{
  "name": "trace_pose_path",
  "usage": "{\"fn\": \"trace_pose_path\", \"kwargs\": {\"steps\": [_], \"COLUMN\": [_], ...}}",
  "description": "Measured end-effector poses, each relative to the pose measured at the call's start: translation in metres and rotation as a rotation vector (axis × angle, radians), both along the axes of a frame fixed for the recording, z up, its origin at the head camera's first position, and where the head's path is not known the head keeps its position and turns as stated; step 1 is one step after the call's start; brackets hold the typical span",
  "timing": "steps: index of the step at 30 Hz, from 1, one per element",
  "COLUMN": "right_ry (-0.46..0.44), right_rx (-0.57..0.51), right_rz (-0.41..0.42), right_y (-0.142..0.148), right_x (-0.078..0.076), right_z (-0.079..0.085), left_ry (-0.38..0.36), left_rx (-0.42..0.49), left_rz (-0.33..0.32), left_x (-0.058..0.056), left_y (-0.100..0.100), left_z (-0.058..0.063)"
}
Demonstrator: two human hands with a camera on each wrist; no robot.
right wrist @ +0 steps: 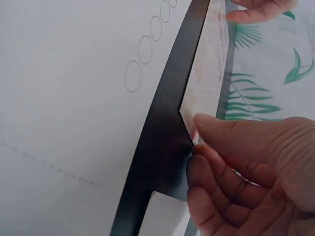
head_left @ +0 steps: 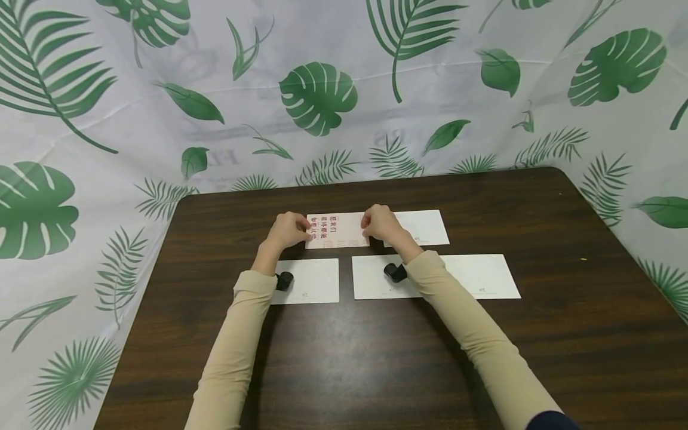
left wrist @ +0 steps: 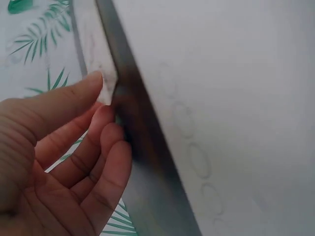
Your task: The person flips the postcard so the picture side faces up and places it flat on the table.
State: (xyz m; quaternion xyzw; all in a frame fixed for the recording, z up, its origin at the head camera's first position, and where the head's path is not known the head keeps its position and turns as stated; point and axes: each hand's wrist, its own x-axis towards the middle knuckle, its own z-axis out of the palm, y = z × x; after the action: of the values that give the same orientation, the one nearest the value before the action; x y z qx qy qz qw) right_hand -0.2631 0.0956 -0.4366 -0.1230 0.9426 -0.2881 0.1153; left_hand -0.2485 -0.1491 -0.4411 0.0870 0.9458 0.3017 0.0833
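A pale card with red printed characters [head_left: 344, 230] lies in the back row on the table, seen edge-on in both wrist views. My left hand [head_left: 285, 231] pinches its left end between thumb and curled fingers, the thumb [left wrist: 88, 91] on the printed face. At the right end, my right hand [head_left: 384, 224] pinches the card's edge near a corner, its thumb [right wrist: 216, 129] on top. A white card [head_left: 424, 226] lies just right of the printed one, partly behind my right hand.
Nearer to me, a white card [head_left: 314, 280] lies under the left wrist. Further right are two more white cards, one at the middle [head_left: 371, 280] and one at the right [head_left: 481, 272], partly covered by my right forearm. A leaf-patterned curtain [head_left: 226, 119] hangs behind the dark wooden table [head_left: 344, 364].
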Motion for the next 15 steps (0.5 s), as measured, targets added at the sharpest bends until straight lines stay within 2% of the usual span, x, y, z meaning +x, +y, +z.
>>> {"fn": "trace_pose_path", "kwargs": {"steps": [7, 11, 15], "right_ry": [0.076, 0.062, 0.035], "right_rx": [-0.166, -0.202, -0.205], "right_rz": [0.012, 0.031, 0.03], "right_y": [0.014, 0.02, 0.028], "right_x": [0.004, 0.005, 0.007], "right_z": [0.005, 0.007, 0.007], "left_ry": [0.021, 0.036, 0.011], "left_rx": [0.127, 0.19, 0.26], "left_rz": [-0.045, -0.063, -0.06], "left_x": [0.003, 0.005, 0.005], "left_y": [0.0, 0.005, 0.013], "left_z": [0.004, 0.008, 0.009]}}
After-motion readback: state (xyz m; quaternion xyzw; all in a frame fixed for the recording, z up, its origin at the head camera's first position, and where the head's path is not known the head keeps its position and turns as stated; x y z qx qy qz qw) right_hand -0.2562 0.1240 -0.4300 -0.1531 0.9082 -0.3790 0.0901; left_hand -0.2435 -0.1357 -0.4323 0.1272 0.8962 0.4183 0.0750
